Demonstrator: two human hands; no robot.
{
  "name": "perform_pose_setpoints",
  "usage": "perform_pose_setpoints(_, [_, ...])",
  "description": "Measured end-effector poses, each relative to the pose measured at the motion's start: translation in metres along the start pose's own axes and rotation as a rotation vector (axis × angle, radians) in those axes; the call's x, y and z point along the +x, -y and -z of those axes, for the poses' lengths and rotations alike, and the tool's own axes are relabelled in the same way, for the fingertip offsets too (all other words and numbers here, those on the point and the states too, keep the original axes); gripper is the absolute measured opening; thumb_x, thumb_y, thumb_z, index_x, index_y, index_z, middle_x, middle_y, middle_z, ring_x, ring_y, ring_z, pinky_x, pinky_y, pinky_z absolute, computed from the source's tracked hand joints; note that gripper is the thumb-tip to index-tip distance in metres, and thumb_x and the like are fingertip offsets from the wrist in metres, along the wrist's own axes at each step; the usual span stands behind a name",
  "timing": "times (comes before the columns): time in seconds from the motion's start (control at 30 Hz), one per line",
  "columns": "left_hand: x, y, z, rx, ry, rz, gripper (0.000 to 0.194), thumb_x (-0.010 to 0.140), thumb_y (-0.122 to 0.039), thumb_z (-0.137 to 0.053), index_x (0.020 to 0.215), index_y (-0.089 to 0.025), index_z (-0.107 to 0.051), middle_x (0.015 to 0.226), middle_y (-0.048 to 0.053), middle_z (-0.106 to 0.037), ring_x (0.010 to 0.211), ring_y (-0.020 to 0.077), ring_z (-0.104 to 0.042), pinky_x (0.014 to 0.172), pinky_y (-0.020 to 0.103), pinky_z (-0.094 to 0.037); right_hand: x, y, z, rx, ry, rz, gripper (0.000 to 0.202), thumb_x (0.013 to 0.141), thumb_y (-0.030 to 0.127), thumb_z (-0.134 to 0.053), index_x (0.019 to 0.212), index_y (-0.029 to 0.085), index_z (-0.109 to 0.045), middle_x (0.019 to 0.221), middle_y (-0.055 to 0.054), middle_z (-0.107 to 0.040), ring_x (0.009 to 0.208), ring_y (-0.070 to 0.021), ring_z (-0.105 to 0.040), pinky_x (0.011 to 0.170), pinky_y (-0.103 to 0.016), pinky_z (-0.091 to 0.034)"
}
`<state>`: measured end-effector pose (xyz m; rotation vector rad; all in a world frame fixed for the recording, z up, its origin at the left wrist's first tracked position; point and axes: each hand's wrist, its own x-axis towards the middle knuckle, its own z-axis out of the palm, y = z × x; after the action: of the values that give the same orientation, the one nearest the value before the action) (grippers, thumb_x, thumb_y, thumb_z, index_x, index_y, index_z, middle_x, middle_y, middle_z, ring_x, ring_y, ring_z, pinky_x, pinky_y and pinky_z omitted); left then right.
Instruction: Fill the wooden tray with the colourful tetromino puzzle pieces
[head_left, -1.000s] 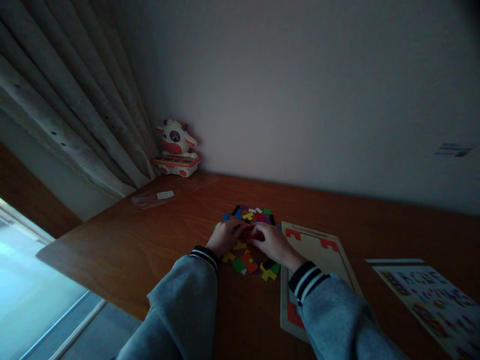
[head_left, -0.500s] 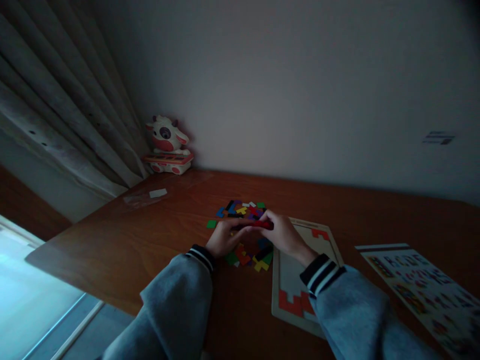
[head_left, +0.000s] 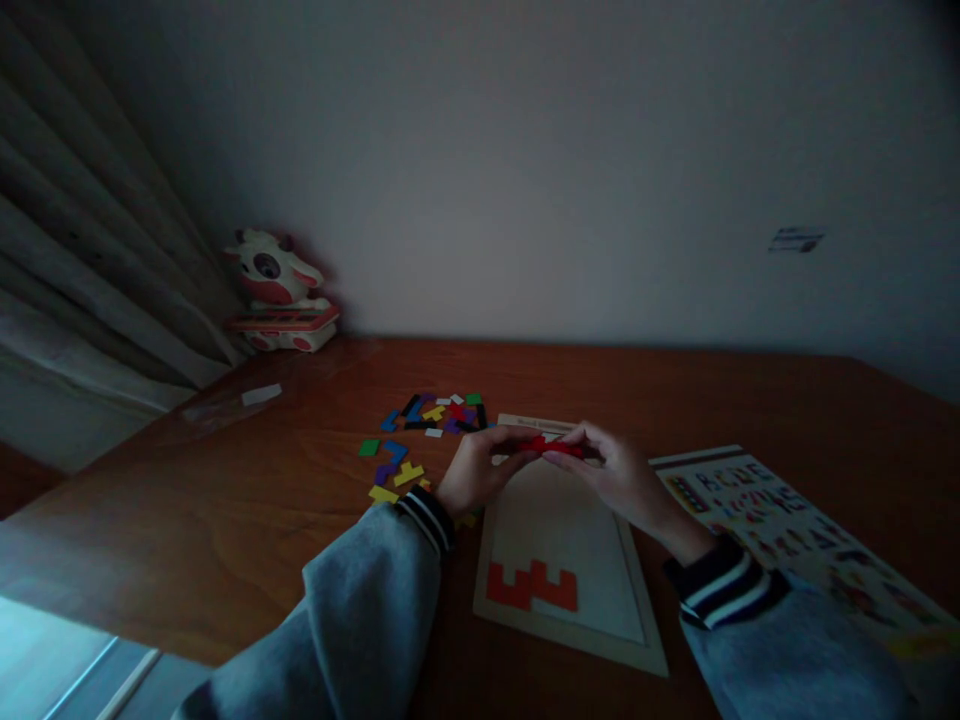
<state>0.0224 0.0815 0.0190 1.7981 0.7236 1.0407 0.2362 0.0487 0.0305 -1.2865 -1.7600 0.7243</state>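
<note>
Red puzzle pieces (head_left: 553,447) are pinched between the fingertips of my two hands, above the far part of a puzzle board. My left hand (head_left: 480,465) is closed on their left end, and my right hand (head_left: 619,480) on their right end. Whether they are joined or only held side by side I cannot tell. The flat board (head_left: 570,637) has a pale rim and a whitish inside. Near its front left corner lie two orange-red pieces (head_left: 553,587), one beside the other. My hands hide part of the board's far end.
Several loose coloured pieces (head_left: 409,473) lie left of and behind the board. A printed pattern sheet (head_left: 806,540) is on the right. A cow-shaped toy (head_left: 277,290) stands at the back left, near the curtain (head_left: 97,250) and a clear plastic wrapper (head_left: 225,405).
My hands have moved right with the red pieces, from above the loose pieces to above the board. The view has turned right, and the board's inside is less covered.
</note>
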Motion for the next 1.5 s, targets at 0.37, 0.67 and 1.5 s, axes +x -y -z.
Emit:
perform_pose_setpoints(0.37, [-0.011, 0.019, -0.002, 0.042, -0.100, 0.224, 0.034, 0.088, -0.030, -0.069, 0.118, -0.016, -0.062, 0.099, 0.008, -0.072, 0.086, 0.0167, -0.068, 0.077, 0.028, -0.054, -0.093, 0.027, -0.014, -0.297, 0.242, 0.574, 0.008, 0.097, 0.021, -0.053, 0.102, 0.021, -0.059, 0.122, -0.008, -0.070, 0.110, -0.0173, -0.068, 0.095, -0.030, -0.056])
perform_pose_setpoints(0.67, [-0.013, 0.018, -0.002, 0.233, -0.019, 0.187, 0.032, 0.089, -0.031, -0.066, 0.119, -0.019, -0.064, 0.101, 0.006, -0.074, 0.083, 0.0165, -0.068, 0.074, 0.026, -0.053, -0.143, 0.010, 0.009, -0.407, 0.270, 0.516, 0.012, 0.092, 0.021, -0.062, 0.104, 0.023, -0.060, 0.118, -0.004, -0.073, 0.113, -0.0159, -0.067, 0.103, -0.024, -0.050])
perform_pose_setpoints(1.5, [-0.016, 0.005, -0.001, 0.372, 0.038, 0.079, 0.024, 0.088, -0.027, -0.064, 0.109, -0.018, -0.068, 0.085, 0.003, -0.074, 0.070, 0.0146, -0.063, 0.067, 0.024, -0.052, -0.041, -0.017, 0.016, -0.222, 0.005, 0.013, 0.030, 0.094, 0.046, -0.055, 0.110, 0.025, -0.068, 0.100, -0.005, -0.075, 0.085, -0.0211, -0.071, 0.073, -0.035, -0.058])
